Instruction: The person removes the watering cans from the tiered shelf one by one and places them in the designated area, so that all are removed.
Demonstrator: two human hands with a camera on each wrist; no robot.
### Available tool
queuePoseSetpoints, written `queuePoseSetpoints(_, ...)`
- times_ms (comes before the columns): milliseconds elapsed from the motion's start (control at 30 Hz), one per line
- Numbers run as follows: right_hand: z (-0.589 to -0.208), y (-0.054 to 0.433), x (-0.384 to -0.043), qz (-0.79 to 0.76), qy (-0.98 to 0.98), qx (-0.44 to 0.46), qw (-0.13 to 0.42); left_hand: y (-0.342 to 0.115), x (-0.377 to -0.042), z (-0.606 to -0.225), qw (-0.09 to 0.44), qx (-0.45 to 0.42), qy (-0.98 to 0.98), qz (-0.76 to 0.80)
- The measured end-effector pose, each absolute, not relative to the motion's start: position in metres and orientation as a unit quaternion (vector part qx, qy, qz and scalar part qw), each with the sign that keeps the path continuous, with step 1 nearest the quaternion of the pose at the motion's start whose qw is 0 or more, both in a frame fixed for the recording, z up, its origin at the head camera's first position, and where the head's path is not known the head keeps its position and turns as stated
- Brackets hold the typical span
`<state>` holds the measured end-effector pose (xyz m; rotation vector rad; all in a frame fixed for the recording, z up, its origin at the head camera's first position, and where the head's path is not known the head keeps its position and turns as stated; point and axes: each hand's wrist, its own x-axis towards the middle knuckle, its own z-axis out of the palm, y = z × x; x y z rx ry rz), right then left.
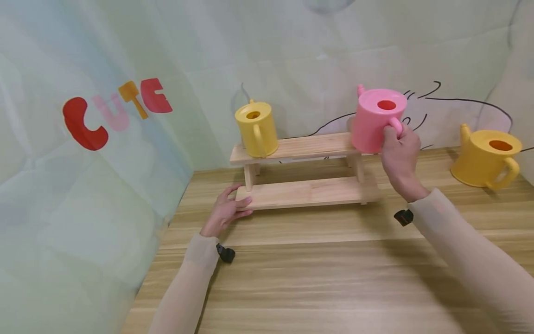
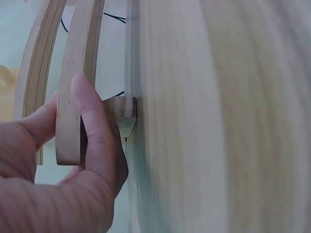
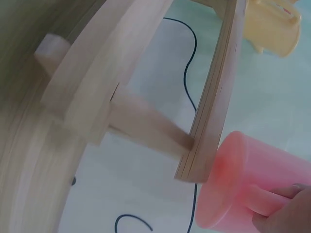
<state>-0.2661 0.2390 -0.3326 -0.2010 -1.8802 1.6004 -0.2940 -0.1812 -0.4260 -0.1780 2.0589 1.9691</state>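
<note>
A two-tier wooden shelf (image 1: 308,192) stands on the table near the back wall. My left hand (image 1: 225,208) grips the left end of its lower board, thumb on one face and fingers around the other, as the left wrist view shows. By its handle, my right hand (image 1: 401,155) holds a pink watering can (image 1: 371,125) at the right end of the upper board (image 3: 209,121). In the right wrist view the can's base is tilted and beside the board's end; whether they touch I cannot tell. A small yellow watering can (image 1: 258,132) sits on the upper board's left end.
A larger yellow watering can (image 1: 475,160) stands on the wood-grain table (image 1: 300,278) at the right. Behind hangs a pale sheet (image 1: 283,69) with black line drawings. Coloured letters, among them a red C (image 1: 79,123), are on the left side.
</note>
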Motion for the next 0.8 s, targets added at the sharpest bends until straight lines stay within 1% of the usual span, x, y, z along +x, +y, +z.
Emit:
queuePoseSetpoints(433, -0.345, 0.285, -0.256, 0.586, -0.727, -0.153, 0.322, -0.181, -0.294, -0.427, 0.146, -0.064, 0.712, 0.684)
queuePoseSetpoints(633, -0.354, 0.305, -0.254, 0.597, -0.707, -0.172, 0.337, -0.18, -0.294, -0.426, 0.148, -0.07, 0.712, 0.683)
queuePoseSetpoints(800, -0.363, 0.319, -0.252, 0.584, -0.713, -0.2, 0.333, -0.181, -0.295, -0.425, 0.15, -0.071, 0.714, 0.68)
